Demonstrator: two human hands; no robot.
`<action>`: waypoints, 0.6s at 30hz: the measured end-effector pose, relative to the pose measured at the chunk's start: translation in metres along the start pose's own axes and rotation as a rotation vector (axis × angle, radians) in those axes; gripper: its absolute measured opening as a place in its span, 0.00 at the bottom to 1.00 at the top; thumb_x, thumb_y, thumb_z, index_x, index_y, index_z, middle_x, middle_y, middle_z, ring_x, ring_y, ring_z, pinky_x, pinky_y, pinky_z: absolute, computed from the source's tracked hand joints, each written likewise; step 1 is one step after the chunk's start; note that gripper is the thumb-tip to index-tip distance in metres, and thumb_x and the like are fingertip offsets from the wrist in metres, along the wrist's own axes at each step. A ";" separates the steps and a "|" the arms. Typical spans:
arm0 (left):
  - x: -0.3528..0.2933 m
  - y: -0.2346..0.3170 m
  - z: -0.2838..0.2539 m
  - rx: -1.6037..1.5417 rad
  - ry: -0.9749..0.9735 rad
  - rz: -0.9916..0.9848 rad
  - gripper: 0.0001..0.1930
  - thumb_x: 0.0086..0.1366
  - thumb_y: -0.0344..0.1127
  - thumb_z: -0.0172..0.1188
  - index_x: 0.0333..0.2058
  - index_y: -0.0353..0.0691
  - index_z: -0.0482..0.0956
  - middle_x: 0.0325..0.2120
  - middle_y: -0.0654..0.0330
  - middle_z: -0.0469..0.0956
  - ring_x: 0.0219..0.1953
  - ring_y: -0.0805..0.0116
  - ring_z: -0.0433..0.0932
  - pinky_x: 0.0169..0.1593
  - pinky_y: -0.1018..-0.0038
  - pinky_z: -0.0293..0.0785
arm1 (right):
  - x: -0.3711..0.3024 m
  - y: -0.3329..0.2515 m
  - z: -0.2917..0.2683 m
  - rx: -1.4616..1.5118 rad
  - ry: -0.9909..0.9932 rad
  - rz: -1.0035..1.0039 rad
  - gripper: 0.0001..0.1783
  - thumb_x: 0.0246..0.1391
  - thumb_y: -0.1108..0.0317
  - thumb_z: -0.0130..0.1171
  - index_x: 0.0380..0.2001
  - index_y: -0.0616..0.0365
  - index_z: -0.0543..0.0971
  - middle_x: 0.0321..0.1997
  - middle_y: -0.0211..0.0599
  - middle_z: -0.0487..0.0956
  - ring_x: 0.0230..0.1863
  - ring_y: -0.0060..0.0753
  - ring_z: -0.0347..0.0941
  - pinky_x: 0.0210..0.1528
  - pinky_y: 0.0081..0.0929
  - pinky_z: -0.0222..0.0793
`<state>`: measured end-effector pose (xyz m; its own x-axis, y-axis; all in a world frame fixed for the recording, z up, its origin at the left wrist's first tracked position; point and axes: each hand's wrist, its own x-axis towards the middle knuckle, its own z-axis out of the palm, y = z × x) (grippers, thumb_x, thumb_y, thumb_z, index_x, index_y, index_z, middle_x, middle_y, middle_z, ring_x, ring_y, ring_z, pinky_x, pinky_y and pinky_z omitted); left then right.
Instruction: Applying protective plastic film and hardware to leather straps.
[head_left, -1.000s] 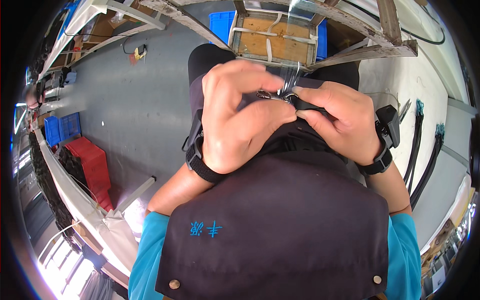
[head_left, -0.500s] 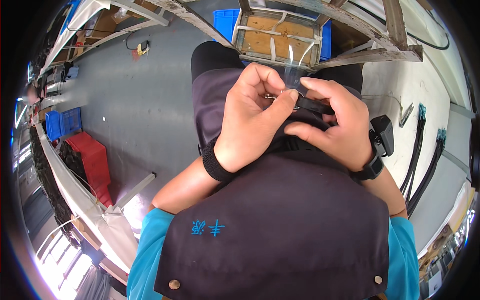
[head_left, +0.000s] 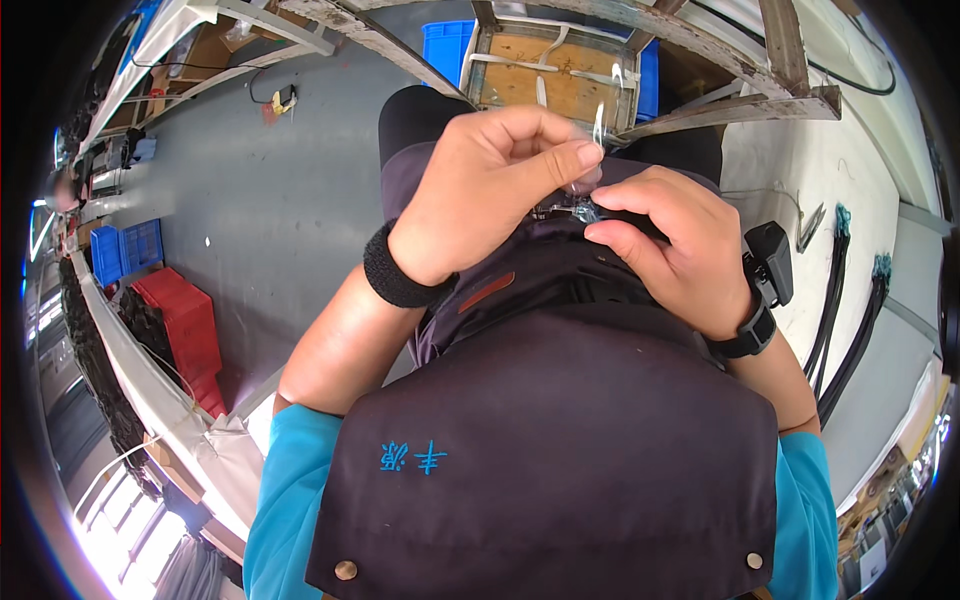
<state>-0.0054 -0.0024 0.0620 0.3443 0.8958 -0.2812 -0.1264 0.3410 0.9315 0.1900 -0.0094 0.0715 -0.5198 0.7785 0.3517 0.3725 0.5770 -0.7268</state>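
My left hand pinches a strip of clear plastic film between thumb and forefinger, and its upper end stands above the fingertips. Just below, my right hand has thumb and forefinger closed around a small shiny end piece with clear, bluish film bunched over it. A bit of metal shows beside that piece, but its exact shape is too small to make out. The rest of what the right hand holds is hidden behind its fingers. Both hands are over my lap, above the dark apron.
Beyond my knees stands a metal frame around a wooden board strapped with white bands. Blue crates are behind it. To the right, black straps with film-wrapped ends lie on a pale surface. Red bins stand at left.
My left hand has shifted left and up, turning, with the film in its pinch. The film now lies over the end piece. The black strap seen in my right hand before is hidden.
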 end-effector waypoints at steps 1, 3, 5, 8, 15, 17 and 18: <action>0.001 0.003 -0.001 0.049 -0.003 0.050 0.08 0.63 0.30 0.57 0.38 0.31 0.76 0.32 0.57 0.79 0.36 0.73 0.77 0.43 0.79 0.73 | 0.001 0.000 -0.002 0.000 -0.040 0.022 0.10 0.44 0.70 0.66 0.29 0.59 0.76 0.26 0.38 0.76 0.26 0.37 0.73 0.28 0.28 0.68; 0.002 0.005 0.002 0.067 0.027 0.132 0.05 0.62 0.28 0.57 0.34 0.31 0.78 0.28 0.59 0.79 0.33 0.74 0.78 0.40 0.79 0.74 | 0.005 0.000 -0.006 0.042 -0.049 0.049 0.09 0.44 0.70 0.65 0.28 0.59 0.76 0.25 0.38 0.76 0.26 0.38 0.73 0.28 0.28 0.68; 0.000 0.005 0.003 0.080 0.025 0.156 0.05 0.62 0.27 0.58 0.34 0.32 0.78 0.29 0.59 0.79 0.33 0.74 0.78 0.41 0.79 0.74 | 0.010 -0.001 -0.009 0.135 -0.048 0.088 0.07 0.48 0.71 0.62 0.25 0.61 0.75 0.21 0.39 0.74 0.21 0.38 0.70 0.24 0.27 0.64; -0.003 0.005 0.001 0.118 0.016 0.169 0.05 0.61 0.25 0.58 0.35 0.31 0.77 0.30 0.58 0.79 0.33 0.74 0.78 0.41 0.78 0.74 | 0.017 0.002 -0.015 0.077 -0.125 0.196 0.09 0.50 0.68 0.60 0.22 0.61 0.75 0.16 0.40 0.71 0.17 0.38 0.65 0.21 0.27 0.60; -0.004 -0.002 -0.006 -0.053 -0.084 -0.014 0.07 0.59 0.23 0.60 0.37 0.29 0.75 0.33 0.56 0.79 0.35 0.71 0.78 0.42 0.76 0.76 | 0.029 0.010 -0.027 0.335 -0.382 0.575 0.11 0.55 0.64 0.58 0.26 0.62 0.77 0.16 0.32 0.73 0.18 0.18 0.65 0.21 0.18 0.58; -0.005 -0.006 -0.006 -0.144 -0.080 -0.033 0.07 0.59 0.23 0.60 0.37 0.30 0.76 0.33 0.56 0.79 0.35 0.70 0.78 0.42 0.76 0.77 | 0.025 0.011 -0.024 0.433 -0.404 0.662 0.10 0.54 0.65 0.58 0.30 0.62 0.78 0.19 0.32 0.76 0.21 0.18 0.69 0.24 0.17 0.62; -0.005 -0.006 -0.006 -0.236 -0.076 -0.053 0.07 0.59 0.23 0.60 0.37 0.31 0.76 0.33 0.56 0.79 0.35 0.70 0.79 0.42 0.75 0.77 | 0.015 0.014 -0.016 0.438 -0.244 0.491 0.10 0.53 0.67 0.60 0.35 0.63 0.76 0.23 0.34 0.77 0.26 0.21 0.73 0.29 0.18 0.66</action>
<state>-0.0121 -0.0067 0.0561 0.4240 0.8539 -0.3019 -0.3171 0.4522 0.8336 0.1995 0.0141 0.0763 -0.5475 0.8166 -0.1830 0.2908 -0.0195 -0.9566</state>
